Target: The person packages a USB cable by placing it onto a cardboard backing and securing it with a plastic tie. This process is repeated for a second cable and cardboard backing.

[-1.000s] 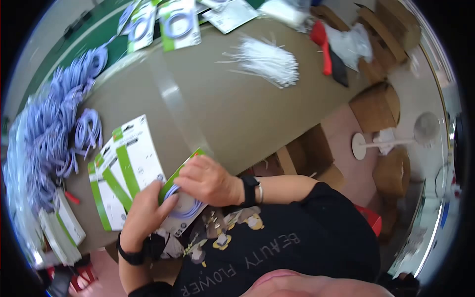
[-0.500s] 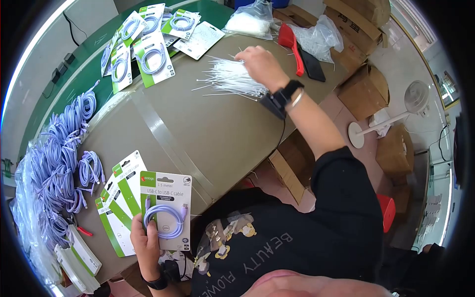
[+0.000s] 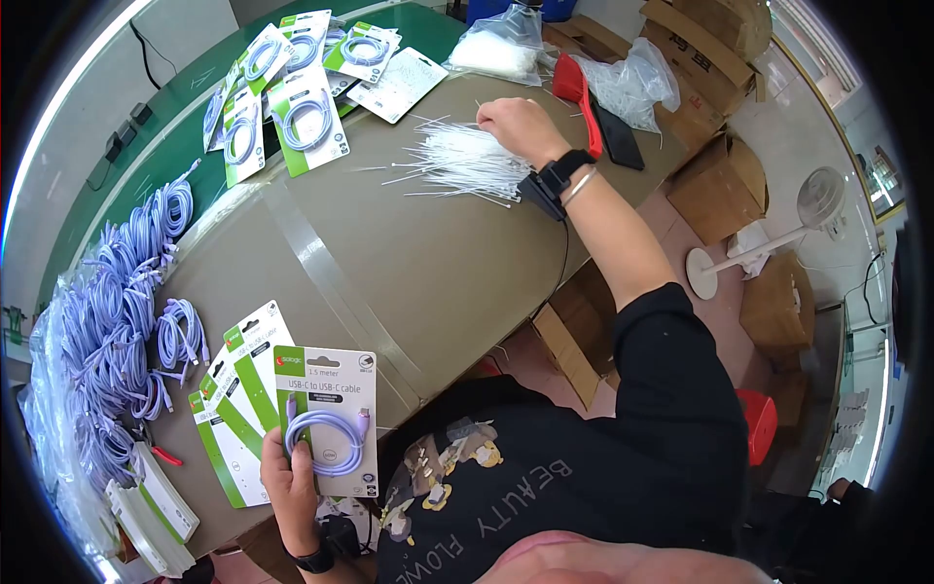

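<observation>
My left hand [image 3: 290, 487] grips a cardboard backing card [image 3: 366, 428] at its lower left, with the thumb over a coiled lilac cable [image 3: 326, 443] lying on the card's front. My right hand [image 3: 520, 127] is at the upper right edge of a pile of thin white ties [image 3: 457, 161] on the brown table. Its fingertips are pinched together, and what is between them is too small to make out. Several more cards [image 3: 255, 375] lie fanned out beside the held one.
Bundles of lilac cables [image 3: 122, 292] line the left side. Carded cables [image 3: 309, 122] are heaped at the back. A red-handled object [image 3: 588, 112], a black phone-like slab [image 3: 618, 138] and plastic bags [image 3: 496, 47] lie at the back right. Small red-handled cutters [image 3: 167, 456] lie lower left.
My right hand has shifted slightly to the right and down at the tie pile. The held card sits slightly lower in my left hand, and the whole view has shifted a little.
</observation>
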Available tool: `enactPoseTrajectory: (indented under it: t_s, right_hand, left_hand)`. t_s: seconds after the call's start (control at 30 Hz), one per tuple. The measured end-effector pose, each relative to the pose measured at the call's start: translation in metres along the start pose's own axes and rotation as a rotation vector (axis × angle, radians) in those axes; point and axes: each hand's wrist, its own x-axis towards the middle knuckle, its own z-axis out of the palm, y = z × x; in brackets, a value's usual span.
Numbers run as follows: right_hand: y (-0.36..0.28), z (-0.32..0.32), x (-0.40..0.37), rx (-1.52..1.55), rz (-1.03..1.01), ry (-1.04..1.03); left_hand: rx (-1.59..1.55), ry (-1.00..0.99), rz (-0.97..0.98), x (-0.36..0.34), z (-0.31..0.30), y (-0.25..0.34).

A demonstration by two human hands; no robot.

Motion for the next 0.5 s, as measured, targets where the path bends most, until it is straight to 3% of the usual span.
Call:
enactPoseTrajectory:
  t_s: [0.03,0.13,0.17,0.27,0.33,0.4,0.47,0.5]
  right_hand:
    - [-0.006,-0.009,-0.001,-0.002,-0.001,-0.001]
    - [-0.030,-0.041,-0.005,0.609,0.167,-0.074]
    - [-0.041,-0.047,-0.008,0.615,0.160,-0.079]
    - [-0.085,-0.058,-0.020,1.472,0.338,-0.294]
    - [-0.117,-0.061,-0.029,1.564,0.294,-0.383]
    - [-0.154,-0.066,-0.043,1.675,0.239,-0.495]
    - [-0.193,-0.073,-0.060,1.481,0.091,-0.469]
    - [-0.210,-0.073,-0.071,1.530,0.048,-0.518]
  left_hand:
    - [-0.044,0.016,-0.004,0.001,0.002,0.001]
    - [-0.132,0.059,-0.012,0.004,0.010,0.004]
    - [-0.146,0.103,-0.010,0.006,0.014,0.007]
    - [-0.165,0.221,-0.021,0.011,0.025,0.014]
    - [-0.498,0.334,-0.047,0.012,0.033,0.016]
    - [-0.737,0.154,-0.022,0.011,0.021,-0.005]
    - [-1.289,-0.139,0.154,0.018,0.027,-0.020]
    - [-1.378,-0.174,0.171,0.020,0.028,-0.012]
